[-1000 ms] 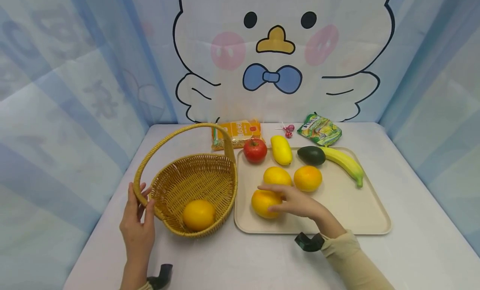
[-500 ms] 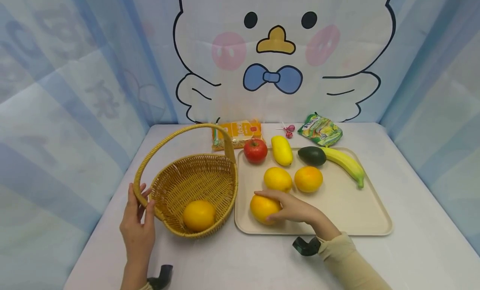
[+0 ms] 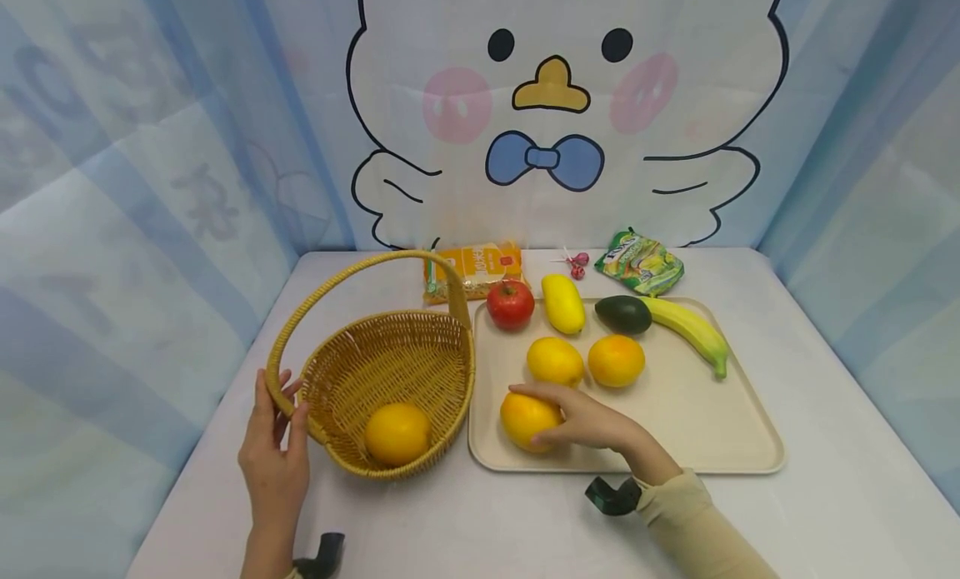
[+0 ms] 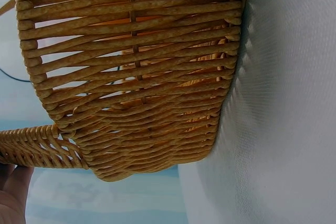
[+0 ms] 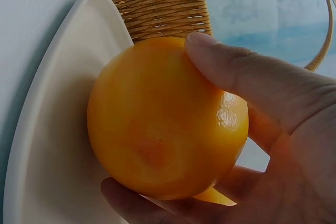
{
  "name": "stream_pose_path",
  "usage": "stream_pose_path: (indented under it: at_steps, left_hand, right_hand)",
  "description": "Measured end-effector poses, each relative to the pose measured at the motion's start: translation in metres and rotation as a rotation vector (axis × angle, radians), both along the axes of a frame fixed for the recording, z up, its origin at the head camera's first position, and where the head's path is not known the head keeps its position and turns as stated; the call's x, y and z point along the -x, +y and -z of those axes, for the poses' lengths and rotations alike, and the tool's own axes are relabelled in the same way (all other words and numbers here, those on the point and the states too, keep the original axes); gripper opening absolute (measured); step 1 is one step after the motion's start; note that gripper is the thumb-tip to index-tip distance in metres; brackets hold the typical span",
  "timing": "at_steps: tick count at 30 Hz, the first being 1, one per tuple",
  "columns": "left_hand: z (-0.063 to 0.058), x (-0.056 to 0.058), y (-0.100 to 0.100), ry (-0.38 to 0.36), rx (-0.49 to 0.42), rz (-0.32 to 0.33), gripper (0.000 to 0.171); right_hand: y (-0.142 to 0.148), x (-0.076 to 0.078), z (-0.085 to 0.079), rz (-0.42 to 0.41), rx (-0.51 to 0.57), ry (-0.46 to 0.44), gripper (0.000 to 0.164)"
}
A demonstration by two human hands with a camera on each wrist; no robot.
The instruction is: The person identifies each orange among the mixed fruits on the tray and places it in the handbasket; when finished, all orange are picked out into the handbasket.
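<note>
My left hand [image 3: 274, 471] grips the base of the handle [image 3: 457, 300] of a woven basket [image 3: 382, 354]. Inside the basket, near its front, lies an orange [image 3: 397, 434]. Thumb and fingers of my right hand [image 3: 588, 419] curl round another orange [image 3: 525, 422] at the front left of a cream tray [image 3: 697, 429]. In the right wrist view this orange [image 5: 163, 119] fills the middle, with the thumb on one side and fingertips on the other. The left wrist view shows the basket's woven side [image 4: 136, 77] close up, with only part of the hand at the edge.
On the tray lie a lemon [image 3: 555, 361], a third orange [image 3: 617, 361], a red apple [image 3: 510, 305], a yellow mango [image 3: 563, 304], an avocado [image 3: 624, 314] and a banana [image 3: 690, 333]. Behind are an orange packet [image 3: 480, 271], lollipops [image 3: 577, 264] and a green bag [image 3: 641, 262].
My right hand has come down round the orange and shifted it slightly left and nearer the tray's front edge. The left hand stays on the basket handle.
</note>
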State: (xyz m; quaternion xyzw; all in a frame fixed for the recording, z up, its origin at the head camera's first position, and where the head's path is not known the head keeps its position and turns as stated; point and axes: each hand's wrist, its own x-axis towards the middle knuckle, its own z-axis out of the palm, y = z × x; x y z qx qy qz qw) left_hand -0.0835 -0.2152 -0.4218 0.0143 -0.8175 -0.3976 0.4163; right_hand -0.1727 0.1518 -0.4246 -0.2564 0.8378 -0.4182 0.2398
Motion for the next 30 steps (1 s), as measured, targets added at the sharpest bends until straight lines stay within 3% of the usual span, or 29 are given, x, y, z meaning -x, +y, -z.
stream_pose_path:
  at_steps: [11,25,30]
  left_hand:
    - [0.0007,0.003,-0.0002,0.051,0.016,0.009,0.07]
    - [0.0056,-0.0019,-0.0011,0.026,0.01,-0.004,0.074]
    - [0.0066,0.0019,-0.0014,0.032,0.013,-0.022,0.074]
  right_hand:
    - [0.0005,0.0006,-0.0008,-0.002,0.003,0.022,0.066]
    - [0.0002,-0.0063,0.0048,0.001,0.01,0.004,0.065]
    - [-0.0003,-0.0031,0.0016,0.002,0.005,0.011,0.065]
